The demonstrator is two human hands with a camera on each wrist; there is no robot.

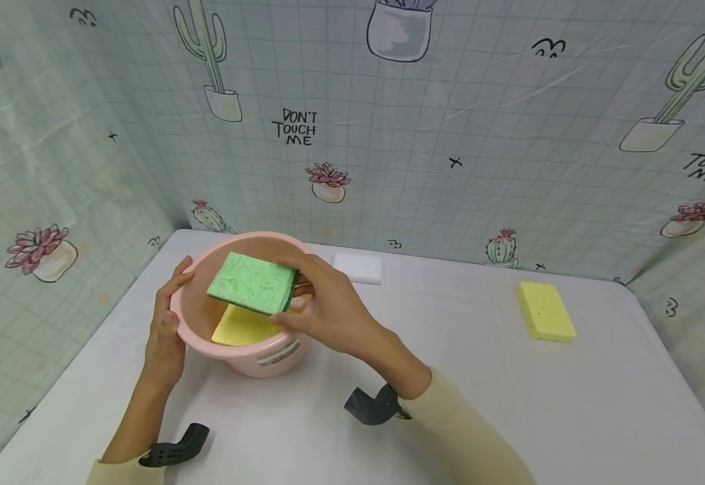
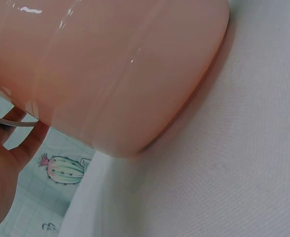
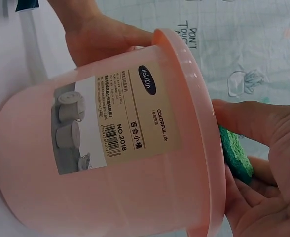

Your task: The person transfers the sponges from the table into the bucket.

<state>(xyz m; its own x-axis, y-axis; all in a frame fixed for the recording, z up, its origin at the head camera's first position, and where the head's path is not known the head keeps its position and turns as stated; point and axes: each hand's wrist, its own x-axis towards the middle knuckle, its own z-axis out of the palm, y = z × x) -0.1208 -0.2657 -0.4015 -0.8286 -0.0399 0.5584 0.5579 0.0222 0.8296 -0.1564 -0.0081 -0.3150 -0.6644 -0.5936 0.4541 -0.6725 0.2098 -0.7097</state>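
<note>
My right hand [image 1: 334, 306] pinches a green sponge [image 1: 254, 281] with a dark green underside, thumb on the near edge and fingers on the far one. The sponge is tilted over the mouth of a pink plastic bucket [image 1: 256, 368]. Inside the bucket lies a yellow sponge [image 1: 244, 328], partly covered by the green one in the head view. My left hand [image 1: 167, 330] grips the bucket's rim at its left side. From the right wrist, a printed label [image 3: 118, 126] shows on the bucket wall, and the green sponge [image 3: 236, 155] appears just beyond the rim.
Another yellow sponge [image 1: 546, 311] lies on the right part of the white table [image 1: 449, 377]. A white flat block [image 1: 358, 267] lies behind the bucket, near the back edge. Patterned cloth walls [image 1: 388, 182] enclose the table at the back and sides.
</note>
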